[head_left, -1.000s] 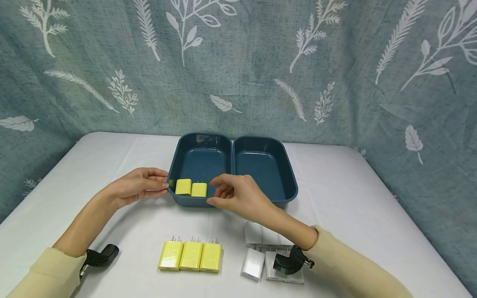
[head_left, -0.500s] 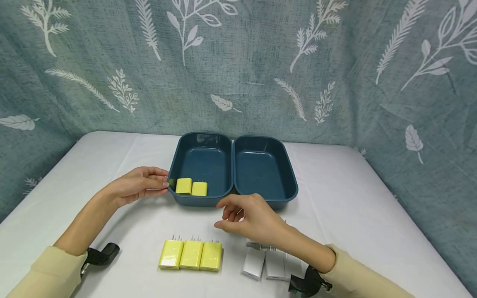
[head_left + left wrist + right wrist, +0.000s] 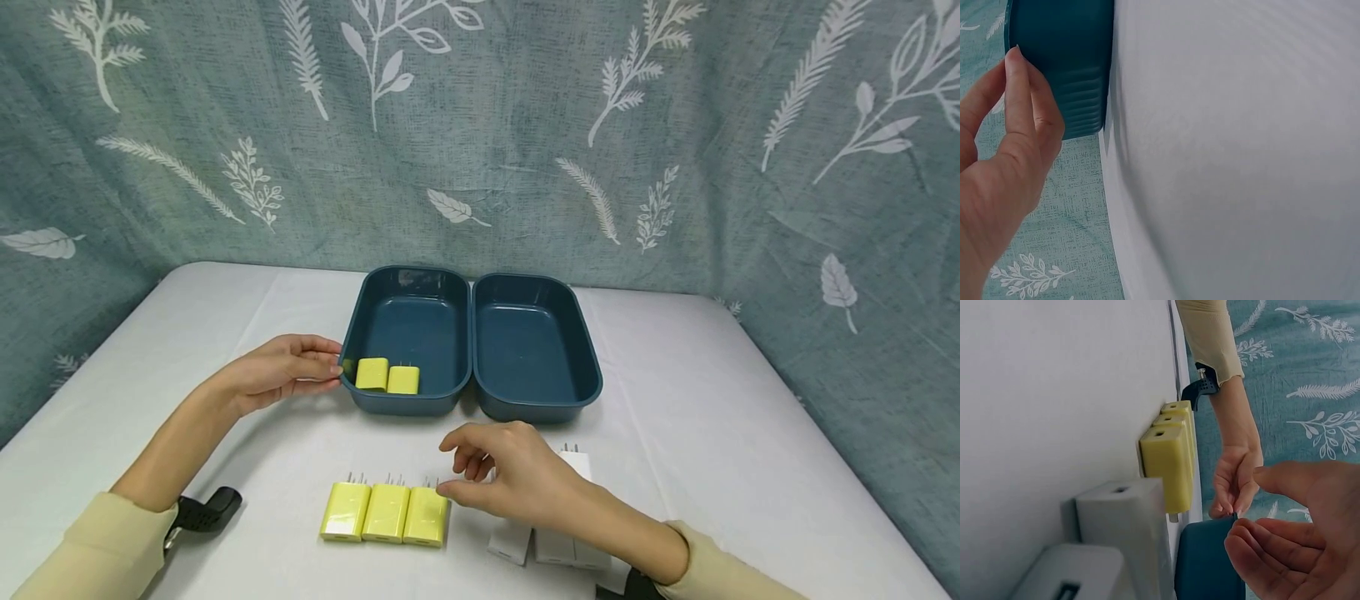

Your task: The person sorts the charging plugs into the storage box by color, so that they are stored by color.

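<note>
Two dark blue plastic boxes stand side by side, the left box (image 3: 408,329) and the right box (image 3: 525,342). My left hand (image 3: 281,375) pinches the left box's outer rim between thumb and fingers. Inside that box, at its near left corner, sit two yellow charger plugs (image 3: 403,380). Three more yellow chargers (image 3: 386,512) lie in a row on the table, prongs pointing away from me. My right hand (image 3: 510,471) hovers just right of this row, thumb and index finger apart, holding nothing. The thumb tip overlaps the rightmost yellow charger in the head view.
Several white chargers (image 3: 555,547) lie on the white tablecloth (image 3: 675,483), partly hidden below my right hand and forearm. A green-blue leaf-patterned curtain (image 3: 525,217) hangs behind the table. A black wrist camera (image 3: 206,510) juts from my left sleeve.
My right hand has drawn back from the left box's near rim toward me, down beside the yellow row. My left hand has stayed at the rim.
</note>
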Available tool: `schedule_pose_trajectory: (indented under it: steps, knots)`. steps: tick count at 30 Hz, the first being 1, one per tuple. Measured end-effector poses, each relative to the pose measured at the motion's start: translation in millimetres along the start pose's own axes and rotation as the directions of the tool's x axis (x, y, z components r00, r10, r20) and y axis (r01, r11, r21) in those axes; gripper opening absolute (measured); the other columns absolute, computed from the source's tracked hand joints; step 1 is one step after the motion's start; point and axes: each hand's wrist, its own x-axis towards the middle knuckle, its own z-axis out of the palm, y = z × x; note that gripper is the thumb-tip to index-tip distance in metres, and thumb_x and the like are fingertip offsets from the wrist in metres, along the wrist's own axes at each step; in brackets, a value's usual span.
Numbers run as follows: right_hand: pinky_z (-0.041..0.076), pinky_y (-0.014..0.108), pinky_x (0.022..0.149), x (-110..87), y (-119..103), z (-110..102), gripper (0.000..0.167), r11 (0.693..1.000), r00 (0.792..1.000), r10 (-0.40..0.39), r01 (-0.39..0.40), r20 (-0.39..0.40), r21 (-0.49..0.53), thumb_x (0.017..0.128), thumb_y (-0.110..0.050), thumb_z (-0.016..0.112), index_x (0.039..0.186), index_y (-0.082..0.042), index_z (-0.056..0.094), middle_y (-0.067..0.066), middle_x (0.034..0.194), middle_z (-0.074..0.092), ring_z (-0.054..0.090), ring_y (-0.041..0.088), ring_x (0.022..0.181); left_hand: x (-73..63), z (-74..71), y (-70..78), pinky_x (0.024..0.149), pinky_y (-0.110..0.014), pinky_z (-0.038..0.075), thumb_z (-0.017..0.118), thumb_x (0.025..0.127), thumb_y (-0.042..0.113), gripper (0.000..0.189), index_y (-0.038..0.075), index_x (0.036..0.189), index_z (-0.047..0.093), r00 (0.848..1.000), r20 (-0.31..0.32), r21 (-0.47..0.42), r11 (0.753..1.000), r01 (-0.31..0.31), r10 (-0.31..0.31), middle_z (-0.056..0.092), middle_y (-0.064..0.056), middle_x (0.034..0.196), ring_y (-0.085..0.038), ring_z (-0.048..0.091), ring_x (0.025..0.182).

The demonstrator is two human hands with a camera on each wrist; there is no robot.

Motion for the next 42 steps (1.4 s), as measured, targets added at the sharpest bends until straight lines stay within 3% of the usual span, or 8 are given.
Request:
schedule_pose_trajectory:
  steps: [5,8,12,19,26,42]
  knots:
    - [0.055,0.013,0.069,-5.0,-1.7,3.5,0.031,0.999,0.999,-0.028,0.029,0.025,-0.020,0.084,-0.015,0.080,0.109,-0.002,0.067,-0.002,0.084,0.067,0.060,0.000,0.074,0.0,0.6,1.0,0.097,-0.033,0.053,0.055,0.096,-0.007,0.052,-0.016,0.140,0.028,1.000,-0.002,-0.011,1.000,0.005,-0.005,0.059,-0.009,0.105,-0.014,0.066,0.094]
    - [0.054,0.013,0.070,-8.8,-2.5,5.9,0.033,0.999,0.998,0.000,0.002,0.062,-0.042,0.084,-0.019,0.080,0.111,-0.004,0.067,-0.004,0.085,0.066,0.060,0.001,0.075,-0.1,0.5,0.8,0.098,-0.034,0.053,0.055,0.096,-0.007,0.052,-0.016,0.139,0.028,1.000,0.001,-0.011,1.000,0.004,-0.004,0.059,-0.009,0.105,-0.015,0.066,0.094]
    - [0.051,0.012,0.070,-12.9,-3.7,9.8,0.037,0.991,0.993,0.040,-0.025,0.112,-0.133,0.085,-0.030,0.080,0.112,-0.009,0.067,-0.010,0.086,0.063,0.056,0.001,0.076,-0.4,0.2,0.4,0.098,-0.035,0.053,0.056,0.096,-0.007,0.052,-0.016,0.139,0.028,1.000,0.003,-0.010,1.000,-0.001,0.001,0.059,-0.008,0.104,-0.014,0.066,0.093]
    - [0.046,0.013,0.070,-17.3,-2.2,17.0,0.044,0.959,0.985,0.048,0.001,0.165,-0.283,0.083,-0.042,0.078,0.114,-0.012,0.067,-0.015,0.085,0.056,0.051,0.000,0.074,0.6,1.0,0.8,0.096,-0.033,0.054,0.055,0.096,-0.007,0.052,-0.016,0.139,0.028,1.000,0.009,-0.012,1.000,-0.010,0.010,0.060,-0.009,0.105,-0.014,0.066,0.094]
    - [0.046,0.014,0.070,-18.4,-1.9,20.8,0.047,0.955,0.979,0.080,-0.022,0.185,-0.297,0.084,-0.047,0.077,0.116,-0.014,0.065,-0.015,0.085,0.053,0.049,0.000,0.076,-0.2,1.3,0.3,0.096,-0.033,0.054,0.055,0.096,-0.007,0.052,-0.017,0.139,0.028,1.000,0.004,-0.019,1.000,-0.008,0.008,0.061,-0.009,0.105,-0.014,0.066,0.094]
    - [0.046,0.014,0.073,-19.6,2.2,22.8,0.042,0.961,0.987,0.030,0.014,0.156,-0.277,0.087,-0.043,0.075,0.116,-0.015,0.063,-0.014,0.088,0.054,0.051,0.001,0.078,0.1,2.9,1.0,0.098,-0.034,0.052,0.056,0.096,-0.005,0.054,-0.017,0.140,0.027,1.000,-0.011,-0.019,1.000,0.015,-0.015,0.059,-0.012,0.109,-0.014,0.066,0.095]
